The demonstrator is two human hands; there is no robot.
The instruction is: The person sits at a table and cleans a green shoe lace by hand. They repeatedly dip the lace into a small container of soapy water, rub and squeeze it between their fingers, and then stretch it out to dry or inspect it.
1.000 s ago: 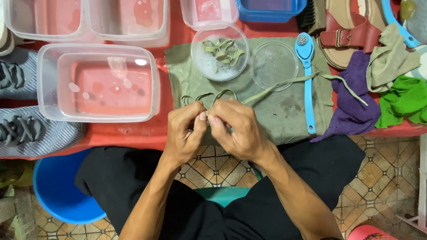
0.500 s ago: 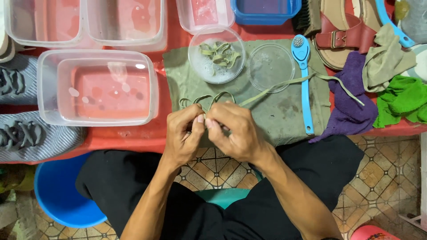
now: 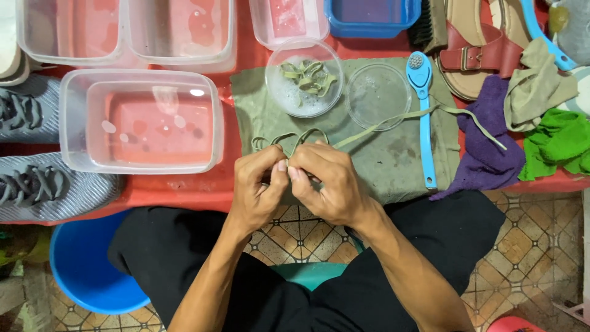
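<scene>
Camera: one only, worn on my head, so no second view overlaps with it
Facing: almost straight down over my lap and the near edge of the red table [image 3: 184, 190]
Orientation: far side of the table at the top of the frame, my knees and the tiled floor [image 3: 522, 246] at the bottom
Nearness: close, my forearms rise from the bottom edge and my left hand [image 3: 258, 187] and right hand [image 3: 326, 181] sit near the middle
Span: left edge cuts through the grey shoes [image 3: 43, 190], right edge through the green cloth [image 3: 556, 144]
Cropped: the tubs along the top edge are cut off
</scene>
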